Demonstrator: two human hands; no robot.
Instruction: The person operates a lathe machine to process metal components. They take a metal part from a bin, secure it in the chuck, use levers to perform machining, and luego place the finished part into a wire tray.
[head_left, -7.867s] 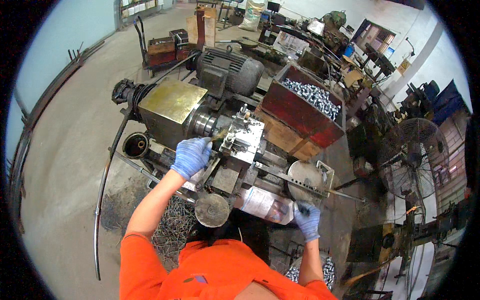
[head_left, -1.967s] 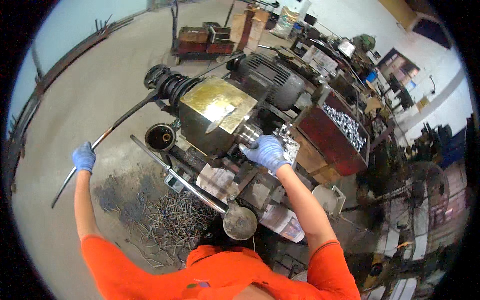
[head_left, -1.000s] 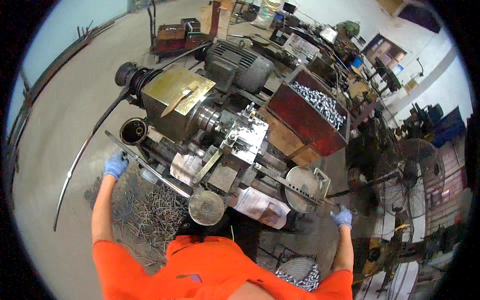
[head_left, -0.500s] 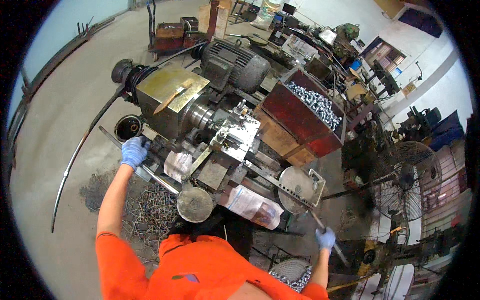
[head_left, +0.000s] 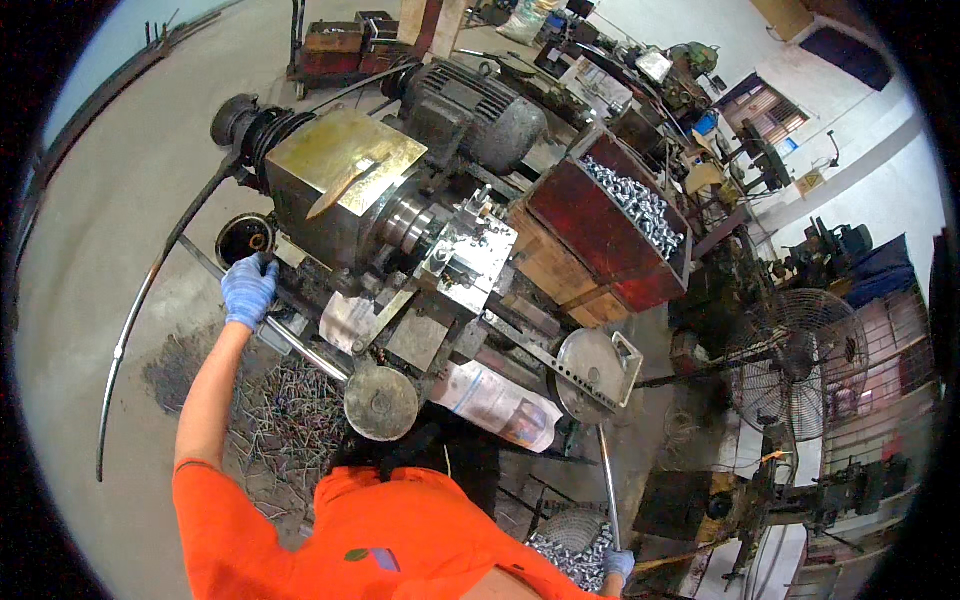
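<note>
My left hand point(head_left: 248, 288), in a light blue glove, is beside a dark round cup point(head_left: 243, 240) with a ring-shaped thing in it. Its fingers are bent together near the cup's rim; what they hold, if anything, is hidden. A long metal rod point(head_left: 305, 346) runs below that hand. At the lower right my right hand point(head_left: 619, 565), gloved too, is closed round the low end of a steel lever point(head_left: 608, 470). This lever comes down from beside a round plate point(head_left: 590, 372) on the machine. The lathe-like machine's shiny chuck point(head_left: 408, 222) and metal slide block point(head_left: 474, 262) are between my hands.
A red bin point(head_left: 600, 225) full of small shiny metal parts stands behind the slide. More such parts lie in a basket point(head_left: 572, 530) by my right hand. A wooden-handled brush point(head_left: 340, 192) rests on the brass-coloured housing. Metal scraps point(head_left: 290, 415) cover the floor at left; a fan point(head_left: 797, 362) stands at right.
My right hand has come down and left, toward my body, and the lever has swung with it. My left hand has shifted slightly left and up, closer to the cup.
</note>
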